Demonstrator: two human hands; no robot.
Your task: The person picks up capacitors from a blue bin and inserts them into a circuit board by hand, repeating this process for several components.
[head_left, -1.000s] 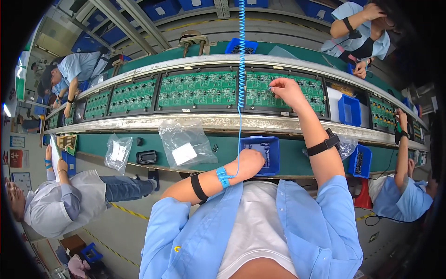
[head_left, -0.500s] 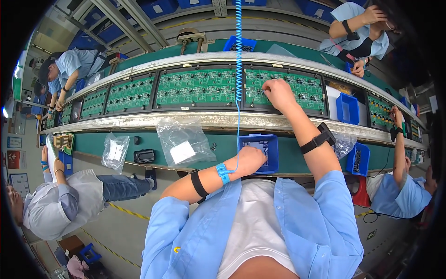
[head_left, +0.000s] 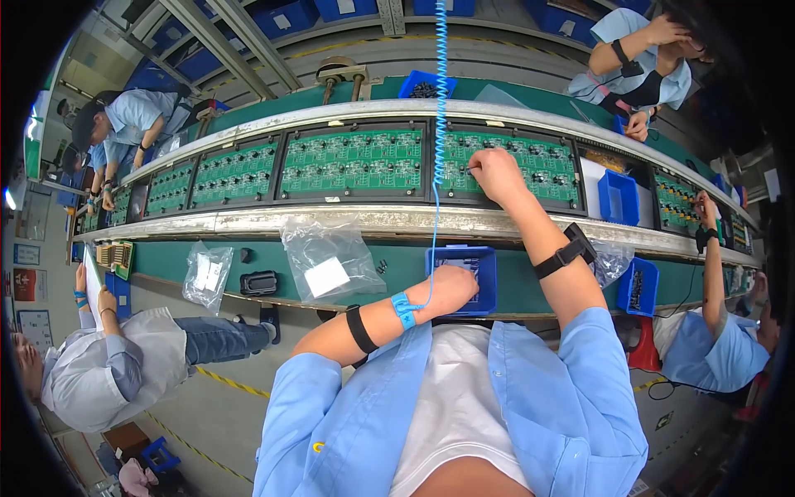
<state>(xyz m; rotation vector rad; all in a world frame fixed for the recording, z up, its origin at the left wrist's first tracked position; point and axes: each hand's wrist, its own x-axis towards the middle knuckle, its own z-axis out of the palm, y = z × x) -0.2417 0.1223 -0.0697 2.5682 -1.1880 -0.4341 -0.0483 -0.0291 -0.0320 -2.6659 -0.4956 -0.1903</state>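
My right hand reaches out over a green circuit board panel on the conveyor line, fingers pinched on a small component touching the board. My left hand dips into a small blue parts bin at the near edge of the bench; its fingers are curled inside and I cannot see what they hold. A blue wrist strap on my left wrist joins a coiled blue cord that hangs from above. A black band wraps my right forearm.
More green board panels fill the conveyor to the left. Clear plastic bags and a black device lie on the green bench. Blue bins stand right. Other people work at left, lower left, right and far side.
My right hand has drawn leftward and nearer along the board panel. My left hand has stayed in the blue bin.
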